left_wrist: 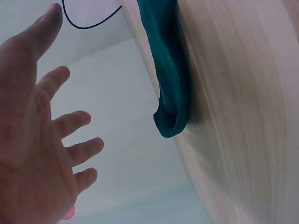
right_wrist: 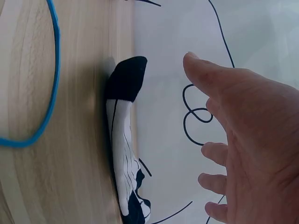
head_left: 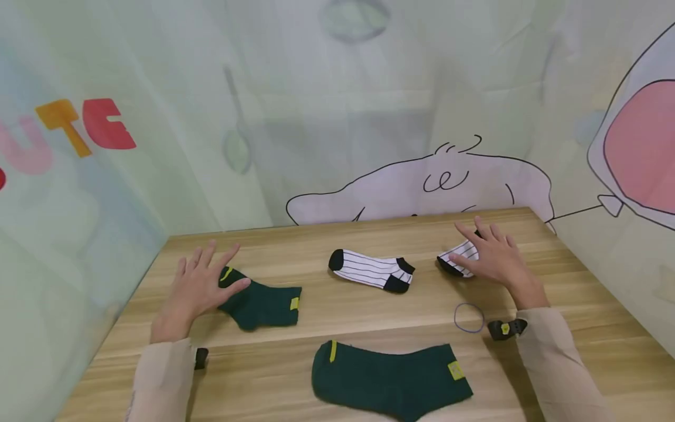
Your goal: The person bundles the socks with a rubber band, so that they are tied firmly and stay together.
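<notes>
Left hand [head_left: 203, 287] and right hand [head_left: 493, 258] were held near socks [head_left: 266, 305], fingers spread wide; reaching was presumed, gripping seemingly needed.

Coloured letters [head_left: 69, 126] reading "UTE" (pink, orange, red) stand on the pale curtain [head_left: 134, 196].

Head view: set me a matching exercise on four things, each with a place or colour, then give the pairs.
Column one
1. left hand
2. right hand
3. thin loop
4. nearest sock

Column two
A. above a striped sock
B. dark green with yellow marks, at the bottom of the view
C. above one end of the farther green sock
D. blue

Pairs: 1-C, 2-A, 3-D, 4-B
</notes>
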Tool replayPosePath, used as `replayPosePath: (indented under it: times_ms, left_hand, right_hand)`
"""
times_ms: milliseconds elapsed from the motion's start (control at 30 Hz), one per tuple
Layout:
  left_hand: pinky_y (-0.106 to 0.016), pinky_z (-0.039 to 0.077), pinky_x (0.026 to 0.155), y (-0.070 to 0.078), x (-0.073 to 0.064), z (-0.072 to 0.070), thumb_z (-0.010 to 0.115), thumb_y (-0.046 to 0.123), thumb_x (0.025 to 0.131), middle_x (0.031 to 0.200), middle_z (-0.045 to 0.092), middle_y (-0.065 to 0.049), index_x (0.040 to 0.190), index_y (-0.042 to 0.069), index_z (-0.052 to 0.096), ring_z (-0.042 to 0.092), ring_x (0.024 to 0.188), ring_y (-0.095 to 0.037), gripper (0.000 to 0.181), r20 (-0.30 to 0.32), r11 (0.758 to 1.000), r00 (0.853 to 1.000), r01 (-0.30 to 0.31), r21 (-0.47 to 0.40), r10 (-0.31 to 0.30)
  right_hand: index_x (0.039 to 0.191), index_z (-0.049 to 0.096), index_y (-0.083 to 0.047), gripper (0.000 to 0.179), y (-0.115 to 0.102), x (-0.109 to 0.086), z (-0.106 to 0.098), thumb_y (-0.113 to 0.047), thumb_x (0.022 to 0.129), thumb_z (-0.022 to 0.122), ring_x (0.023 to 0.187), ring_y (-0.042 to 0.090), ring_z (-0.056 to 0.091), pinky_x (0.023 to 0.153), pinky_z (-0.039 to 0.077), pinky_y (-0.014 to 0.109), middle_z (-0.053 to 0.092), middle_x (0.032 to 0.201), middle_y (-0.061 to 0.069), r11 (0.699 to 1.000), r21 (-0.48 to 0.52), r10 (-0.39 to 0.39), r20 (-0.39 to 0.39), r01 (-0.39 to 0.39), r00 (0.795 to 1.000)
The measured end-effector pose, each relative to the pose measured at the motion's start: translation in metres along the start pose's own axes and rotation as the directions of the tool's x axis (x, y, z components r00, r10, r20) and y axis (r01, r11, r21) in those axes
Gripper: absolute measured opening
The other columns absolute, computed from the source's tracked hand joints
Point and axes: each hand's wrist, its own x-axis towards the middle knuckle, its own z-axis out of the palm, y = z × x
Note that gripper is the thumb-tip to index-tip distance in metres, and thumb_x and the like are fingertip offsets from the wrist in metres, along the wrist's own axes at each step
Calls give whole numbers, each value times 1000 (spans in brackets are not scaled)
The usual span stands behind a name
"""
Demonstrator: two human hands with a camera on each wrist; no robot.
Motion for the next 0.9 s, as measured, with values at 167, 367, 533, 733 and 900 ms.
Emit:
replayPosePath:
  times_ms: [167,367,533,733,900]
  left_hand:
    - [-74,7,109,2,-1,-3,55,67,92,158,18,-34,158,18,29,17,140,-60,87,5,1000,1000,-7,3,7]
    - [-74,6,109,2,-2,-4,55,66,92,157,20,-35,158,16,29,17,140,-61,86,17,1000,1000,-7,-7,7]
    - [-74,6,109,1,-3,-4,54,66,93,156,23,-35,158,16,29,19,139,-61,85,22,1000,1000,-8,-14,9]
    - [-74,9,108,-2,-4,-5,54,66,93,154,28,-35,157,14,30,24,138,-60,86,31,1000,1000,-1,-1,1]
    - [-74,12,107,-3,-3,-5,54,65,93,152,33,-35,154,10,35,28,137,-58,84,34,1000,999,-8,5,8]
  right_hand:
    - [159,24,-17,82,-2,0,-1,-59,96,54,144,56,9,109,9,72,10,161,30,1000,-9,-20,-11,20,1000]
    - [159,24,-18,80,-3,-1,0,-59,97,53,143,56,14,109,11,72,13,161,30,999,-2,-42,-17,42,999]
    - [159,24,-18,78,-6,0,2,-56,98,53,144,53,16,109,11,73,16,160,29,998,-3,-60,-26,60,998]
    - [158,28,-16,75,-12,1,4,-50,98,57,142,53,21,106,20,74,20,159,30,995,10,-101,-59,102,993]
    - [157,30,-15,73,-16,3,6,-47,98,59,140,56,25,106,23,73,23,158,30,991,27,-130,-89,133,988]
